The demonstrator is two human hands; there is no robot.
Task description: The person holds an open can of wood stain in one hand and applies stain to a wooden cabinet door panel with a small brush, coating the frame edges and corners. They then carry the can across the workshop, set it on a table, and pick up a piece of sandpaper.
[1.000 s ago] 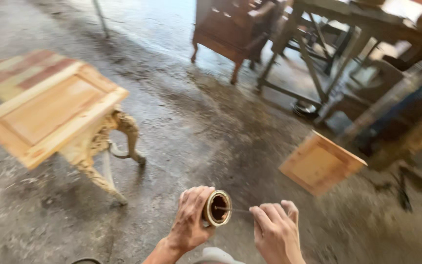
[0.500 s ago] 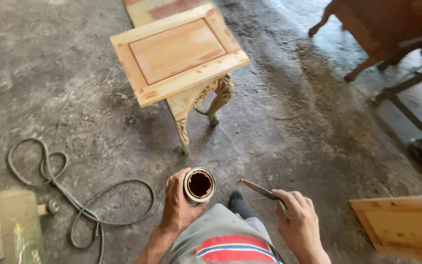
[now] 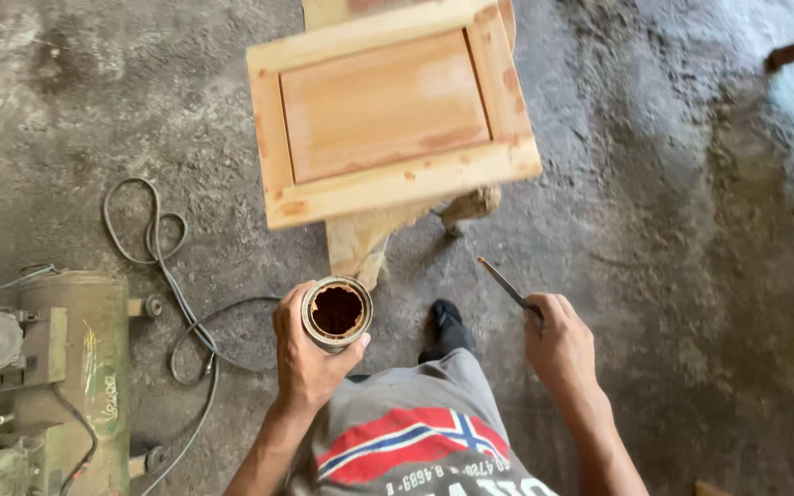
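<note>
Two hands are in my view, both low in the frame above a grey shirt (image 3: pixel 415 441) with a red, white and blue print. My left hand (image 3: pixel 310 354) is wrapped around a small round tin (image 3: pixel 336 313), fingers curled about its side and the thumb near the rim. The tin is held upright with its mouth open to the camera, and the inside looks dark reddish brown. My right hand (image 3: pixel 558 344) is clenched on a thin brush (image 3: pixel 507 287), whose slim dark shaft sticks up and to the left out of the fist; I cannot make out its tip clearly.

Just beyond the tin stands a small wooden table (image 3: pixel 388 115) of pale bare wood, its top a raised frame around a sunken panel, with reddish smears along the frame. One carved leg (image 3: pixel 360 243) shows under the near edge, close to the tin. A dark shoe (image 3: pixel 446 326) rests on the rough concrete floor (image 3: pixel 673 230) between my two hands.

Off to the left lies a green air compressor (image 3: pixel 57 367), and a dark hose (image 3: pixel 163 266) loops across the floor from it toward the table.
</note>
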